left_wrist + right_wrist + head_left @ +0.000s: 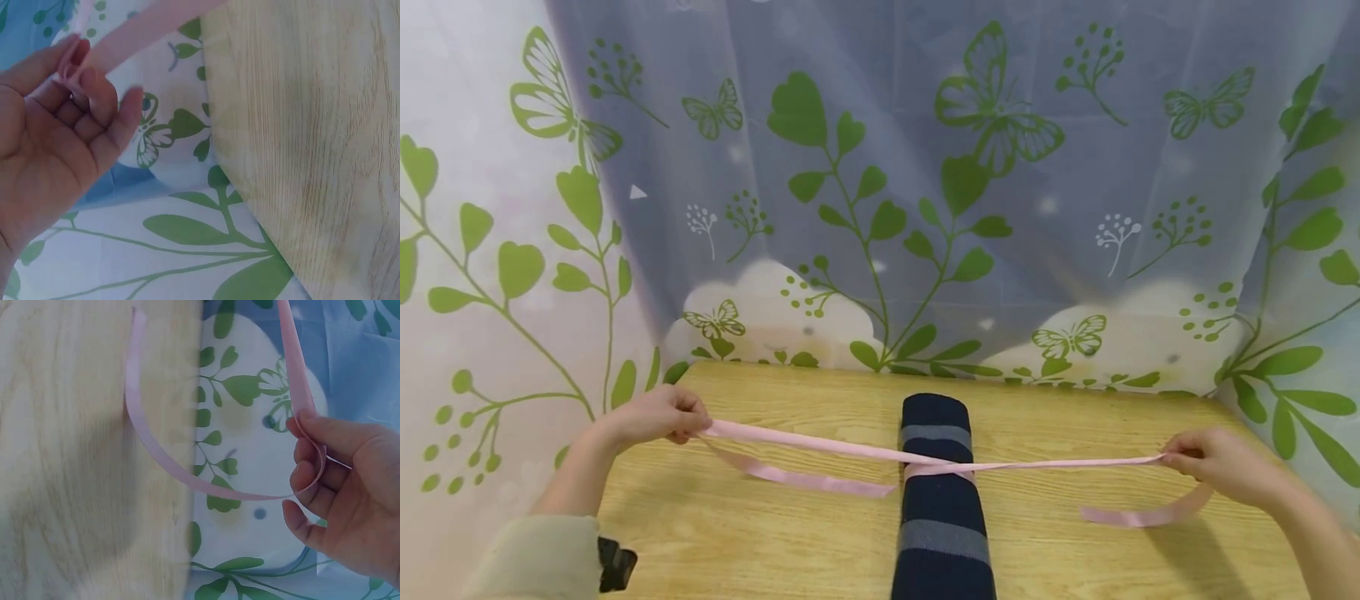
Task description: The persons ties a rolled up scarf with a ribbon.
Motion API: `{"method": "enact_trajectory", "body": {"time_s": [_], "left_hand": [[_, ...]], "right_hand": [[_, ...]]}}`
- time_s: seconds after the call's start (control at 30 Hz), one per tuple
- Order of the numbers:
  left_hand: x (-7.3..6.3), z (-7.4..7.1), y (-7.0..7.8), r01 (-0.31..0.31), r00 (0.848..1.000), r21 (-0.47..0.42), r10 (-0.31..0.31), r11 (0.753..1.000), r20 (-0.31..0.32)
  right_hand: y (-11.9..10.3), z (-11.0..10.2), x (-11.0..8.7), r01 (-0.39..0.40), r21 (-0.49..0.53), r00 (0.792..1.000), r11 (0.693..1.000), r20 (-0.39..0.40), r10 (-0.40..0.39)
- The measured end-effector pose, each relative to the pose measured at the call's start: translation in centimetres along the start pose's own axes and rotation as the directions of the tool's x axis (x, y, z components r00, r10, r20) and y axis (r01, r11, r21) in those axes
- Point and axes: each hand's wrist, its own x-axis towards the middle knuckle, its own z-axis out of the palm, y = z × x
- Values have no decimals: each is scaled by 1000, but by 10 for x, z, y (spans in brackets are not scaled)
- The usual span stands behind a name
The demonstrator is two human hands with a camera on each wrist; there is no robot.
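A rolled dark navy cloth with grey stripes [942, 504] lies lengthwise on the table. Around its upper part runs a pink ribbon [820, 443], its two lengths crossing on top of the roll. Out to the left, my left hand [662, 414] pinches one length between thumb and fingers; the loose tail hangs back toward the roll. My right hand [1225, 467] pinches the other length on the right, and its tail curls below the hand. Both stretches between hands and roll look taut. In the right wrist view the ribbon [206, 487] loops past the fingers of the right hand [350, 481].
The light wood table [760, 542] ends at the back against a hanging curtain [880, 208] printed with green leaves and butterflies. More of this cloth hangs at both sides. A small black object [616, 565] sits at the left sleeve cuff [535, 554].
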Motion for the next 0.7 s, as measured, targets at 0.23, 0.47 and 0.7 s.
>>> {"method": "enact_trajectory", "body": {"time_s": [0.23, 0.47, 0.7], "left_hand": [[6, 12, 7, 41, 990, 301, 1, 953, -139], [14, 19, 16, 49, 980, 484, 51, 874, -192], [20, 22, 19, 100, 973, 543, 33, 834, -230]], "right_hand": [[2, 4, 0, -10, -21, 1000, 1000, 5, 10], [9, 5, -1, -48, -8, 996, 999, 71, 48], [20, 7, -3, -63, 49, 983, 997, 174, 54]]}}
